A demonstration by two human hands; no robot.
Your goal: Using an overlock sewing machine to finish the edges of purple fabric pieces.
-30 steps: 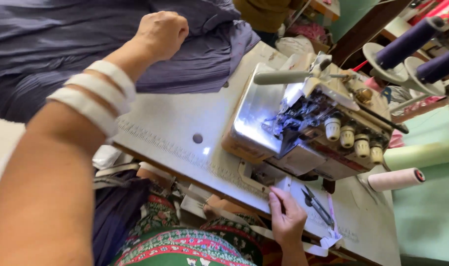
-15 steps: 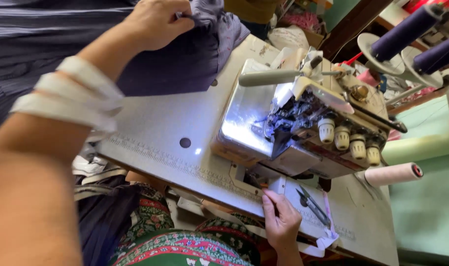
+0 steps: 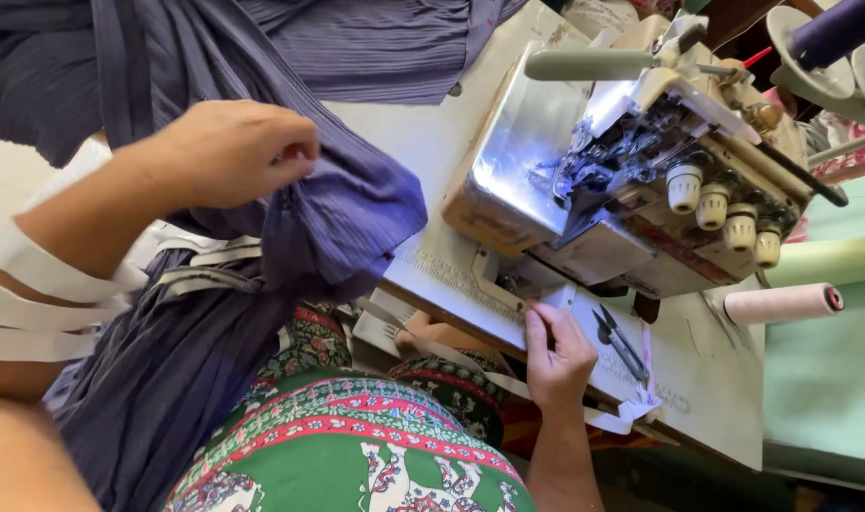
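1. One worktop point(image 3: 432, 142), pale and set at a slant in the view. Its near edge runs from under the cloth at the left down to the lower right. A bare strip lies between the cloth and the machine; another bare patch lies right of the snips.
2. One big piece of dark blue pleated cloth point(image 3: 356, 204). It covers the far left of the worktop, spills over the near edge and hangs down onto the lap. A bunched fold sits right at that edge, near the machine base.
3. One sewing machine point(image 3: 641, 180) fills the far right of the worktop. Its metal bed comes close to the near edge. Four cream knobs point(image 3: 683, 187) stand in a row along its right front.
4. Left hand point(image 3: 233, 152): fingers curled tight, gripping a fold of the cloth above the worktop's left part. White bands wrap the forearm.
5. Right hand point(image 3: 557, 356): it rests at the near edge, just below the machine. The fingers are close together, tips pressing the edge; whether they pinch anything I cannot tell.
6. One pink cone point(image 3: 783, 303) lies on its side at the right, apart from the machine.
7. One pair of snips point(image 3: 622, 346) lies flat just right of the right hand, close to the edge.
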